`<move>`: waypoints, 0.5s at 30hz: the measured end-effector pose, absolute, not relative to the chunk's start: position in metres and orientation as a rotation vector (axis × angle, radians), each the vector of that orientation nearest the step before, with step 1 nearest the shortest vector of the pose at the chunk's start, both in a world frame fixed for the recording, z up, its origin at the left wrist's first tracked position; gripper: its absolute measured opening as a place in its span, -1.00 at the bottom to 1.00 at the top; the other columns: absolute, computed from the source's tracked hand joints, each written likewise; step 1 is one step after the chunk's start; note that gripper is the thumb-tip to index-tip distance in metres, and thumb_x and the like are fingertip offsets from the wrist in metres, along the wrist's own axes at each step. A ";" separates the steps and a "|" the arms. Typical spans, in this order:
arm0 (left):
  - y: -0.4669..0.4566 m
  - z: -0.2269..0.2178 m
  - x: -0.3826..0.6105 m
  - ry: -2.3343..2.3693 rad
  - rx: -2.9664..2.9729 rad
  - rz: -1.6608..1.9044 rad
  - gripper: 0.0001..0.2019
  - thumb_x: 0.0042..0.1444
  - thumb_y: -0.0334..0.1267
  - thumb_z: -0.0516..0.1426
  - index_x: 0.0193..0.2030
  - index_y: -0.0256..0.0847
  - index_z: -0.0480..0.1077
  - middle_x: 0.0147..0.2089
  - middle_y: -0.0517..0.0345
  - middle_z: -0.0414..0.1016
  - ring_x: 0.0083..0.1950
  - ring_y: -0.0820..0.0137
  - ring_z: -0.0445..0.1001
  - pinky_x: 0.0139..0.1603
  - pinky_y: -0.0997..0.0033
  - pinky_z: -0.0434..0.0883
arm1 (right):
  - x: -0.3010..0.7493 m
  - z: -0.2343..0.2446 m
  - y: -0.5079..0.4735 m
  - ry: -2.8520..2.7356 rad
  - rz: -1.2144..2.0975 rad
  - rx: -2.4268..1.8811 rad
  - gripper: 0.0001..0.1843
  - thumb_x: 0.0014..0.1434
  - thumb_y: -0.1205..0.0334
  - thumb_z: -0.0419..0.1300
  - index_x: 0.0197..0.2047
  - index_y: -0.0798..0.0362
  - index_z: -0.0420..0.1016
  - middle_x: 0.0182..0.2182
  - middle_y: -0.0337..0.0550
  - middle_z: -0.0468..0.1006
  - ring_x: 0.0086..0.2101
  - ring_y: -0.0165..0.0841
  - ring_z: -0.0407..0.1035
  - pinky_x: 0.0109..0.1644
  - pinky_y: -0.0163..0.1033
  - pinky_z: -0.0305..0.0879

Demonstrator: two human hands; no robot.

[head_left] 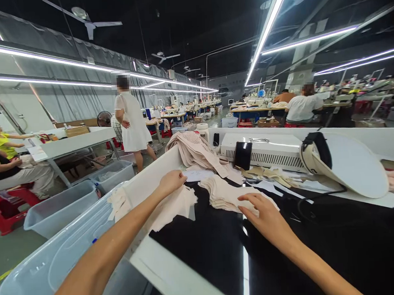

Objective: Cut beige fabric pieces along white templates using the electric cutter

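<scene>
My left hand (171, 181) reaches to the far left side of the black worktop (214, 246), its fingers curled down onto a flat beige fabric piece (173, 207). What sits under the fingers is hidden. My right hand (263, 214) lies flat with fingers spread on a stack of beige cut fabric pieces (223, 193) in the middle of the worktop. A larger heap of beige cloth (193, 152) lies behind both hands.
A white machine box (265, 151), a dark phone (243, 155) and a round white pad (351, 164) stand at the back. Clear plastic bins (61, 210) sit on the floor at left. A person in white stands in the aisle (130, 120); others sit at tables.
</scene>
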State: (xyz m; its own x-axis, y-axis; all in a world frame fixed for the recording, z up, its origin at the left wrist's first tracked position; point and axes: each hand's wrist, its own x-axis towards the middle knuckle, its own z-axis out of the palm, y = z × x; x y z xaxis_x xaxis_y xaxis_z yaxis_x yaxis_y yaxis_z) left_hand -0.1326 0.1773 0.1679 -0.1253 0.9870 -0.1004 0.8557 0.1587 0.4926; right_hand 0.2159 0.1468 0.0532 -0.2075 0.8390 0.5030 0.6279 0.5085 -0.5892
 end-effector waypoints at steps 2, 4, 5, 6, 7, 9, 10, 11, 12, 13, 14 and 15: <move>0.162 0.166 -0.150 2.075 1.803 0.381 -0.65 0.57 -0.02 0.34 0.26 -0.23 0.59 0.24 -0.04 0.66 0.18 0.13 0.69 0.23 -0.02 0.70 | 0.206 0.055 0.133 -1.965 0.370 -1.154 -0.63 0.45 -0.12 0.14 0.03 -0.18 0.71 0.07 -0.03 0.72 0.13 0.05 0.65 0.31 0.20 0.57; 0.148 0.158 -0.158 2.051 1.859 0.336 -0.67 0.57 0.00 0.34 0.18 -0.24 0.61 0.17 -0.01 0.68 0.14 0.15 0.69 0.22 -0.01 0.69 | 0.198 0.058 0.122 -1.997 0.404 -1.117 -0.64 0.44 -0.10 0.14 0.01 -0.19 0.72 0.06 -0.05 0.72 0.10 0.00 0.67 0.27 0.14 0.61; 0.143 0.153 -0.158 2.025 1.887 0.327 -0.67 0.57 0.01 0.34 0.15 -0.24 0.61 0.14 0.01 0.68 0.13 0.16 0.69 0.22 -0.01 0.69 | 0.196 0.060 0.117 -2.011 0.425 -1.105 -0.64 0.44 -0.10 0.14 0.01 -0.20 0.72 0.05 -0.06 0.72 0.08 -0.03 0.68 0.26 0.12 0.63; 0.138 0.147 -0.157 1.996 1.913 0.329 -0.68 0.56 0.01 0.34 0.14 -0.24 0.61 0.13 0.01 0.68 0.13 0.16 0.69 0.23 -0.02 0.68 | 0.194 0.063 0.113 -2.024 0.451 -1.098 -0.64 0.44 -0.11 0.14 0.00 -0.20 0.73 0.05 -0.06 0.72 0.06 -0.04 0.68 0.25 0.10 0.64; 0.134 0.143 -0.154 1.968 1.934 0.338 -0.68 0.55 0.00 0.35 0.13 -0.24 0.61 0.14 0.01 0.68 0.15 0.15 0.69 0.25 -0.03 0.67 | 0.192 0.064 0.109 -2.036 0.479 -1.097 -0.63 0.44 -0.12 0.14 -0.01 -0.20 0.74 0.06 -0.07 0.72 0.04 -0.05 0.68 0.24 0.09 0.65; 0.129 0.134 -0.147 1.923 1.956 0.373 -0.69 0.53 -0.03 0.37 0.16 -0.24 0.61 0.20 -0.02 0.67 0.21 0.12 0.67 0.29 -0.06 0.66 | 0.191 0.066 0.105 -2.052 0.529 -1.100 -0.61 0.42 -0.16 0.15 -0.02 -0.21 0.76 0.06 -0.07 0.73 0.00 -0.05 0.69 0.22 0.09 0.67; 0.127 0.132 -0.144 1.907 1.955 0.396 -0.70 0.53 -0.05 0.38 0.18 -0.23 0.61 0.23 -0.03 0.66 0.23 0.11 0.67 0.31 -0.08 0.65 | 0.192 0.064 0.104 -2.059 0.545 -1.100 -0.60 0.41 -0.19 0.16 -0.03 -0.22 0.77 0.06 -0.07 0.74 -0.01 -0.05 0.70 0.20 0.08 0.68; 0.126 0.130 -0.140 1.892 1.947 0.422 -0.70 0.53 -0.07 0.38 0.20 -0.23 0.61 0.25 -0.04 0.66 0.25 0.10 0.66 0.32 -0.09 0.65 | 0.194 0.062 0.105 -2.062 0.551 -1.095 -0.59 0.40 -0.21 0.16 -0.05 -0.22 0.78 0.05 -0.07 0.75 -0.03 -0.05 0.70 0.17 0.06 0.69; 0.126 0.129 -0.138 1.879 1.933 0.454 -0.70 0.53 -0.07 0.37 0.20 -0.23 0.61 0.26 -0.05 0.66 0.26 0.10 0.66 0.32 -0.09 0.66 | 0.196 0.058 0.106 -2.064 0.554 -1.089 -0.57 0.39 -0.24 0.17 -0.06 -0.22 0.79 0.05 -0.07 0.76 -0.03 -0.04 0.71 0.15 0.05 0.70; 0.126 0.129 -0.136 1.862 1.917 0.490 -0.70 0.54 -0.07 0.37 0.20 -0.23 0.61 0.26 -0.04 0.66 0.25 0.10 0.66 0.32 -0.09 0.66 | 0.199 0.054 0.109 -2.065 0.562 -1.087 -0.55 0.38 -0.28 0.18 -0.07 -0.23 0.80 0.05 -0.07 0.77 -0.02 -0.03 0.72 0.13 0.03 0.71; 0.125 0.130 -0.136 1.843 1.897 0.530 -0.71 0.53 -0.08 0.38 0.18 -0.23 0.61 0.24 -0.03 0.66 0.24 0.11 0.67 0.31 -0.08 0.66 | 0.201 0.050 0.112 -2.066 0.577 -1.092 -0.52 0.36 -0.33 0.20 -0.07 -0.23 0.82 0.05 -0.06 0.78 -0.02 -0.01 0.72 0.12 0.02 0.72; 0.125 0.132 -0.135 1.821 1.875 0.577 -0.74 0.52 -0.10 0.38 0.14 -0.24 0.61 0.21 -0.02 0.67 0.22 0.12 0.66 0.30 -0.07 0.65 | 0.202 0.047 0.115 -2.077 0.610 -1.106 -0.49 0.34 -0.37 0.22 -0.05 -0.23 0.83 0.06 -0.06 0.80 0.00 0.00 0.73 0.12 0.00 0.73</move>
State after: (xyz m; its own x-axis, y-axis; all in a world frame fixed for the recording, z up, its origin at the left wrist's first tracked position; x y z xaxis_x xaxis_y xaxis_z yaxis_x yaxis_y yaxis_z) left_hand -0.1350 0.1249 0.1315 0.0356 0.9992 -0.0194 0.8058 -0.0172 0.5919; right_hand 0.2022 0.1148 0.0470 -0.3942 0.8472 0.3562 0.5197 0.5252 -0.6738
